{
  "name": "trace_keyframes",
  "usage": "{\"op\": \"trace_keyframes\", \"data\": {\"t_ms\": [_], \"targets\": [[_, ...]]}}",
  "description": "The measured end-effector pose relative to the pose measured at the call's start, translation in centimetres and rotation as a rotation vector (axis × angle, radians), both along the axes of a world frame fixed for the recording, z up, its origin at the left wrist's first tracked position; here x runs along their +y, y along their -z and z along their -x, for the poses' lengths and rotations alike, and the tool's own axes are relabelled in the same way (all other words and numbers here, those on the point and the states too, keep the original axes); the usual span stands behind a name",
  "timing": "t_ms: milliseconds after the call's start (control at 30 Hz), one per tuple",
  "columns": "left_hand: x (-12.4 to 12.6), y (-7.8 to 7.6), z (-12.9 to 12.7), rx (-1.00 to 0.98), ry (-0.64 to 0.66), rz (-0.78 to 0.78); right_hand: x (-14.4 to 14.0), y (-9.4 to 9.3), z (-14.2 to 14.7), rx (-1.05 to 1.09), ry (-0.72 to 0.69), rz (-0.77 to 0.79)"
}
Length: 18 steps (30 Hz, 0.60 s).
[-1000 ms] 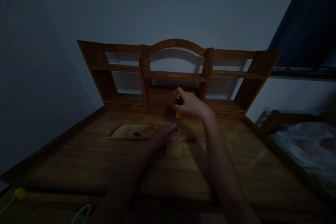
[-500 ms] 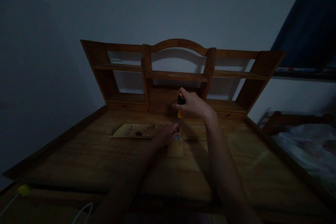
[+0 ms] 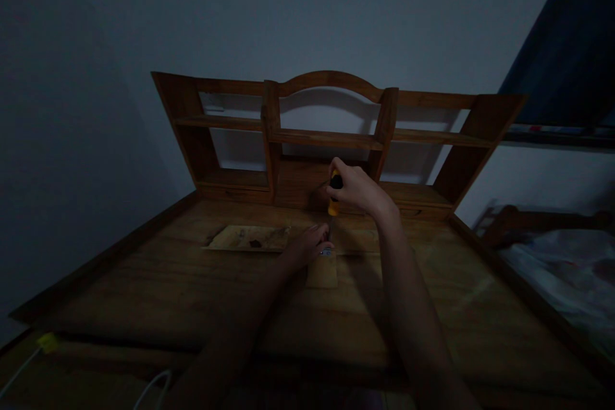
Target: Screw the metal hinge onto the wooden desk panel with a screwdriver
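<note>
My right hand [image 3: 353,187] is wrapped round the yellow and black handle of a screwdriver [image 3: 333,208], which stands nearly upright with its shaft pointing down. Low at the shaft's lower end, my left hand [image 3: 310,243] has its fingers pinched together; what lies between them is hidden. A small metal plate with holes [image 3: 325,252], like a hinge leaf, shows just under those left fingertips. It sits at the top of a short, light wooden piece [image 3: 321,272] on the desk. Behind my left hand runs a longer wooden board [image 3: 240,238] with a dark knot and a ragged left end.
The wooden desk [image 3: 202,295] carries a shelf unit [image 3: 331,138] along its back, against the wall. A white cable with a yellow end [image 3: 48,343] lies at the front left. To the right are a wooden frame and a pale plastic-like covering [image 3: 562,269].
The view has shifted slightly, so everything sits a little further right. Both hands keep their places, the right still round the screwdriver, its grip turned only slightly if at all.
</note>
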<state>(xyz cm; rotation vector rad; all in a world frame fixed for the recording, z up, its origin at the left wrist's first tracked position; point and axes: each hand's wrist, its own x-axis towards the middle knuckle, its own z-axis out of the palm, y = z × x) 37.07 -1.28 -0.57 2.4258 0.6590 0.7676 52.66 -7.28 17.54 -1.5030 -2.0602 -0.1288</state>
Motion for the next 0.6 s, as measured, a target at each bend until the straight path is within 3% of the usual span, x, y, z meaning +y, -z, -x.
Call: {"op": "trace_keyframes", "data": {"t_ms": [300,600], "targets": [[-0.18,0.31,-0.25,-0.032,-0.037,-0.011,0.32,0.12,0.15,0.043,-0.035,0.031],[-0.36,-0.3,-0.26,-0.054,-0.089,-0.038,0.1,-0.29,0.26,0.046,-0.078,-0.07]]}}
